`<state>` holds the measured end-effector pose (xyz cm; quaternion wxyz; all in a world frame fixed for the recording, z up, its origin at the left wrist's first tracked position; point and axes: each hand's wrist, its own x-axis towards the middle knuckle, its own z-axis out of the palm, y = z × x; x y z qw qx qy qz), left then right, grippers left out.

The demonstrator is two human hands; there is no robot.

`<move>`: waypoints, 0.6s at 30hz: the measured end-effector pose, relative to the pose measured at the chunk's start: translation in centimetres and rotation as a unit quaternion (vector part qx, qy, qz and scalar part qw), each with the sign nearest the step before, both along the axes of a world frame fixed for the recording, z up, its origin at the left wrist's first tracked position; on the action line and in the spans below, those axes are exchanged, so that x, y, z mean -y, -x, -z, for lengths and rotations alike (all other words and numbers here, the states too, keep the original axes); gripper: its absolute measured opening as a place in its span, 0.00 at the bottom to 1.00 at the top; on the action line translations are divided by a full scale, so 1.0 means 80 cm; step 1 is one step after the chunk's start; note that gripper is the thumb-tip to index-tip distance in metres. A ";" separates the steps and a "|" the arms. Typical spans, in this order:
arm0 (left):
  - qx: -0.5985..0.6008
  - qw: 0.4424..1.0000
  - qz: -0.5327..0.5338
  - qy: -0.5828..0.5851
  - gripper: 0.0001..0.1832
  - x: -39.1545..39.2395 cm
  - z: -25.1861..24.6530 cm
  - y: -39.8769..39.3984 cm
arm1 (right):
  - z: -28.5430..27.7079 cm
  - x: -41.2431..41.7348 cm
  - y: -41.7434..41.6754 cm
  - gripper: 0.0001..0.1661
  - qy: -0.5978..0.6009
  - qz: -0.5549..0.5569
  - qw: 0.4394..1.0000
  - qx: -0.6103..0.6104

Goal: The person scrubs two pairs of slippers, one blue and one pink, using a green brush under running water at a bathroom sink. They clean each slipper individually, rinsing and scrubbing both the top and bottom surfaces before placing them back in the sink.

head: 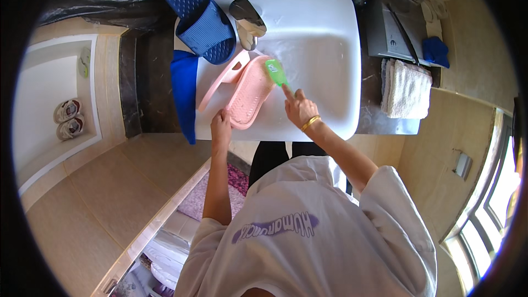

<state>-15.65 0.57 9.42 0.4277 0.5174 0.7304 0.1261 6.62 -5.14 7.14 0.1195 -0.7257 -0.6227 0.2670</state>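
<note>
My left hand (221, 123) grips the near end of a pink slipper (251, 95), which is held tilted over the white sink (344, 123) with its textured face up. In my right hand (302, 109) is the handle of a green brush (276, 72), its head against the right edge of the slipper's far half. The bristles are hidden beneath the brush head. Another pink slipper (222, 78) rests on its side at the sink's left. Just beyond the pink slippers stands a chrome faucet (247, 18).
A blue slipper (204, 24) lies across the sink's back left corner. Below it a blue cloth (183, 95) hangs over the dark counter's (154, 78) front. Folded towels (406, 88) and a silver box (392, 33) are at right. Shoes (69, 119) sit in a left wall niche.
</note>
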 end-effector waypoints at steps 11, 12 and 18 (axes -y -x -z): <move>0.110 0.989 -0.082 0.059 0.24 0.008 0.006 -0.005 | -0.019 0.032 0.032 0.33 -0.023 -0.059 0.998 0.016; 0.124 0.986 -0.097 0.058 0.24 0.008 0.001 -0.005 | -0.043 0.044 0.043 0.34 -0.055 -0.102 0.993 -0.015; 0.100 0.991 -0.067 0.053 0.22 0.004 -0.011 -0.002 | -0.012 0.020 0.009 0.28 0.014 -0.035 0.999 0.026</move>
